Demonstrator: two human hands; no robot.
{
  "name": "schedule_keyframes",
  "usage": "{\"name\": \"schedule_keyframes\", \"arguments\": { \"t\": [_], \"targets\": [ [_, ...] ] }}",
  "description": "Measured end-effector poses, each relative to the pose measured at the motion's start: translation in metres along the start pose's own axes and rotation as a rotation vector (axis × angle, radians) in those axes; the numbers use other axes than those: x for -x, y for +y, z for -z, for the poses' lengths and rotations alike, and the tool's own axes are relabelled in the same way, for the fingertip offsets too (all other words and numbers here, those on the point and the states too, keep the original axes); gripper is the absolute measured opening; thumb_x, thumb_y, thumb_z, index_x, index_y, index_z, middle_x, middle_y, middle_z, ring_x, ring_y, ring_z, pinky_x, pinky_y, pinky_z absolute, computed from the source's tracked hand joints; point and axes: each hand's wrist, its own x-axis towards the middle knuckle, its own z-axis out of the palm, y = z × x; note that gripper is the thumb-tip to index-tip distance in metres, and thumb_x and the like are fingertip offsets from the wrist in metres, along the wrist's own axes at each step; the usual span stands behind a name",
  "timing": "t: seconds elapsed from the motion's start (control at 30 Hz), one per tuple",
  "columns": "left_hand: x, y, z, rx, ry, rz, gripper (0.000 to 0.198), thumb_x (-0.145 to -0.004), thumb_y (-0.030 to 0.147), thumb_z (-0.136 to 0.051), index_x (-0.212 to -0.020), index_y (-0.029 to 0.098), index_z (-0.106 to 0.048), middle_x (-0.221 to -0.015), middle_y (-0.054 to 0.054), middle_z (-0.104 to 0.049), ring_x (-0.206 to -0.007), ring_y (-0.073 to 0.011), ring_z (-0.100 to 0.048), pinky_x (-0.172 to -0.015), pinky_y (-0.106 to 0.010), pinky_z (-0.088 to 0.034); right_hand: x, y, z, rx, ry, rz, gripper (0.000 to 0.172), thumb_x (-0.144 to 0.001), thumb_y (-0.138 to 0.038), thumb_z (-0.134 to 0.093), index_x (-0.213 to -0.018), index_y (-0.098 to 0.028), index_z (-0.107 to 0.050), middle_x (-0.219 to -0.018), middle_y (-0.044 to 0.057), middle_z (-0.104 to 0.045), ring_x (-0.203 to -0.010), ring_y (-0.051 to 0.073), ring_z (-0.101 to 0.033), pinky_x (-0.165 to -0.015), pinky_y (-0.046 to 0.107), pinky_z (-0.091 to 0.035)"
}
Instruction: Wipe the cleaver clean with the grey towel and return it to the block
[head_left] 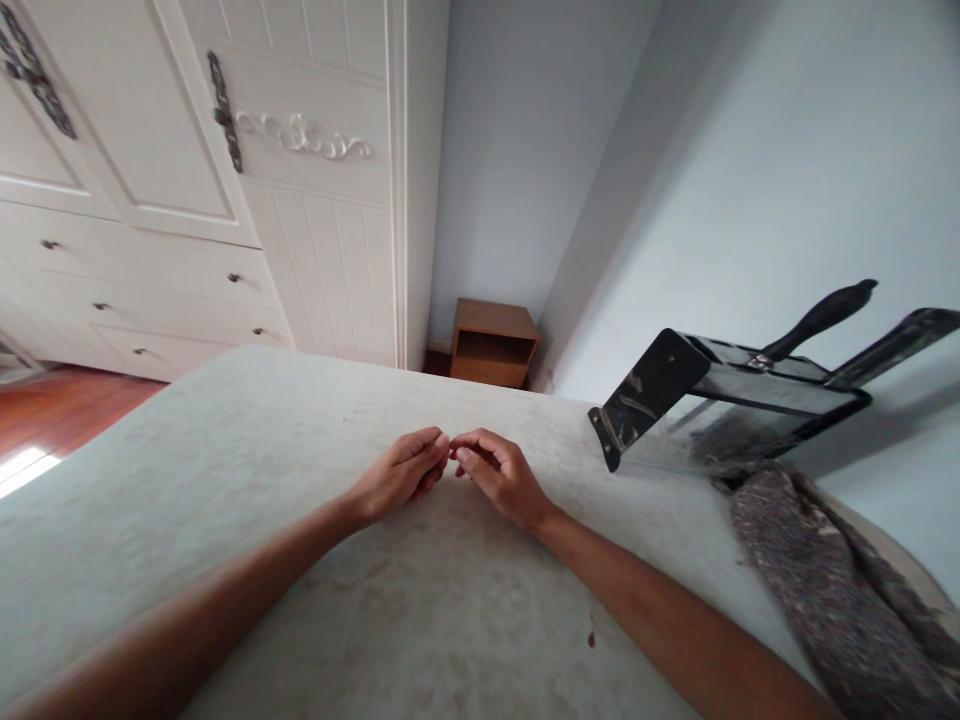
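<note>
Over the middle of the pale tabletop, my left hand is closed, with thumb and forefinger pinched together. My right hand meets it at the fingertips, its thumb and forefinger also drawn together. Between the tips there may be something tiny and dark reddish, too small to name. The left hand's other fingers curl under and are partly hidden. A small dark red, drop-shaped thing with a thin stem lies on the tabletop, left of my right forearm.
At the right stands a black-framed holder with clear panels and black handles sticking out. A speckled grey-brown cloth lies along the right edge. Beyond the table are a white wardrobe and a small brown wooden cabinet.
</note>
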Motion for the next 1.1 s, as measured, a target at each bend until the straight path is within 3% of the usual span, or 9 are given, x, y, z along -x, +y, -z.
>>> {"name": "schedule_keyframes", "arguments": {
  "t": [0.13,0.3,0.53,0.67,0.87,1.1],
  "targets": [
    [0.003,0.001,-0.002,-0.158,-0.027,-0.052,0.047,-0.092,0.057,-0.038,-0.068,0.018,-0.045,-0.055,0.003,-0.043,-0.046,-0.0085,-0.036,-0.043,-0.021,-0.029,0.000,0.002,0.001,-0.066,0.025,-0.023,0.020,-0.088,-0.035,-0.060,-0.092,-0.017,-0.066,-0.082,0.002,-0.065,-0.068,0.013,-0.060,-0.065,0.024,-0.048],
    [0.004,0.000,-0.002,-0.295,0.034,-0.085,0.049,-0.092,0.057,-0.037,-0.064,0.018,-0.043,-0.055,0.002,-0.043,-0.050,-0.0100,-0.038,-0.047,-0.021,-0.032,0.000,0.001,0.000,-0.135,0.024,-0.027,0.021,-0.084,-0.037,-0.065,-0.089,-0.017,-0.066,-0.078,0.001,-0.064,-0.065,0.011,-0.059,-0.062,0.023,-0.049],
    [0.001,-0.010,0.003,-0.267,-0.046,-0.049,0.047,-0.091,0.058,-0.040,-0.077,0.016,-0.055,-0.061,0.002,-0.040,-0.055,-0.0103,-0.035,-0.047,-0.020,-0.031,-0.004,0.005,-0.002,-0.292,-0.017,-0.097,0.035,-0.079,-0.047,-0.069,-0.088,-0.014,-0.065,-0.078,0.002,-0.064,-0.064,0.010,-0.058,-0.058,0.022,-0.051],
    [0.001,-0.015,0.005,-0.286,-0.056,-0.046,0.049,-0.091,0.061,-0.037,-0.079,0.016,-0.055,-0.061,0.002,-0.038,-0.054,-0.0109,-0.033,-0.046,-0.021,-0.029,-0.003,0.007,-0.002,-0.316,-0.045,-0.085,0.032,-0.082,-0.045,-0.066,-0.092,-0.015,-0.065,-0.081,0.002,-0.064,-0.066,0.009,-0.059,-0.061,0.021,-0.051],
    [0.000,-0.024,0.003,-0.326,-0.001,-0.095,0.049,-0.092,0.060,-0.034,-0.080,0.017,-0.055,-0.065,0.001,-0.041,-0.058,-0.0120,-0.037,-0.052,-0.022,-0.034,-0.001,0.005,-0.004,-0.259,-0.020,-0.079,0.029,-0.084,-0.042,-0.063,-0.092,-0.015,-0.064,-0.080,0.002,-0.063,-0.063,0.009,-0.059,-0.061,0.021,-0.050],
    [0.000,-0.023,-0.002,-0.369,0.052,-0.094,0.049,-0.091,0.061,-0.035,-0.074,0.017,-0.052,-0.061,0.002,-0.039,-0.055,-0.0116,-0.036,-0.049,-0.022,-0.031,-0.001,0.004,-0.004,-0.256,-0.006,-0.041,0.022,-0.087,-0.036,-0.061,-0.091,-0.014,-0.065,-0.080,0.002,-0.063,-0.062,0.009,-0.060,-0.061,0.020,-0.048]
  ]
}}
